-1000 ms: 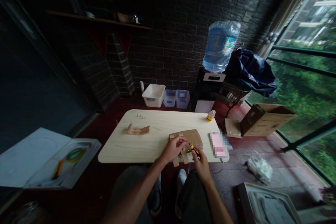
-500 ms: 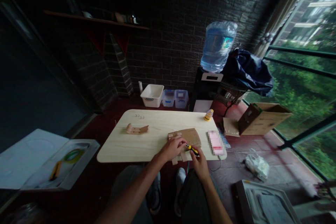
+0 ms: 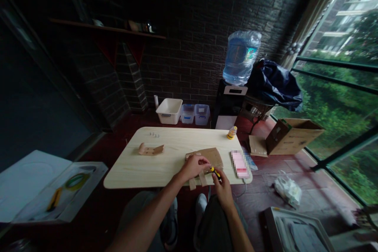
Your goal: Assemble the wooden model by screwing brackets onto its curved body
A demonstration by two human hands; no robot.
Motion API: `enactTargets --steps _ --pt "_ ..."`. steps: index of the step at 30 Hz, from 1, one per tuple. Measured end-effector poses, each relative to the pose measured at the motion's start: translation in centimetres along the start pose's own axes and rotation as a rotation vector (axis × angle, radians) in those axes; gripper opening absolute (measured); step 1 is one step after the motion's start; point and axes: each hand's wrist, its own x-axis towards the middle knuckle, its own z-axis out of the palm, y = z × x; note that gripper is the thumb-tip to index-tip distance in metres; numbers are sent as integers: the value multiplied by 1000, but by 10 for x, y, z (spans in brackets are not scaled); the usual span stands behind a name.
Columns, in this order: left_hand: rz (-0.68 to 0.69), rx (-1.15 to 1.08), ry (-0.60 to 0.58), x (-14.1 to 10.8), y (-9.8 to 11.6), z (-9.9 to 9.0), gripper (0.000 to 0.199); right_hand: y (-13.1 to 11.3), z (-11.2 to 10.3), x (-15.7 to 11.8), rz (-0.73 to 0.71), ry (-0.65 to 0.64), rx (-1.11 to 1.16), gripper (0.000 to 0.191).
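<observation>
My right hand (image 3: 223, 189) grips a yellow-and-black screwdriver (image 3: 216, 173), its tip pointing away and left toward my other hand. My left hand (image 3: 195, 166) is closed, with thumb and fingers pinched at the screwdriver's tip. Whatever is between those fingers is too small to make out. Both hands are over the near side of a brown board (image 3: 213, 155), which looks like cardboard or thin wood. Narrow light-brown strips (image 3: 203, 179) stick out from under the hands toward the table's front edge.
On the pale table (image 3: 171, 173) lie a curved brown piece (image 3: 150, 149), several small metal bits (image 3: 154, 135), a yellow-based bottle (image 3: 232, 132) and a pink, blurred-out flat object (image 3: 239, 162) with a cable. An open white case (image 3: 71, 208) is at the left; a cardboard box (image 3: 295, 138) stands right.
The whole view has shifted slightly, so the table appears a little lower and further left. Both hands keep their places around the screwdriver, whose angle differs only slightly.
</observation>
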Motion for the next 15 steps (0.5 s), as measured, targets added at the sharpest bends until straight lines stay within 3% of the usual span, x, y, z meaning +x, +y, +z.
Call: enactTargets --steps 10,15 --pt "-11 -118 57 6 3 10 32 4 9 6 91 -3 65 49" --pt "-3 -94 -6 5 6 2 39 1 15 6 90 13 128 50"
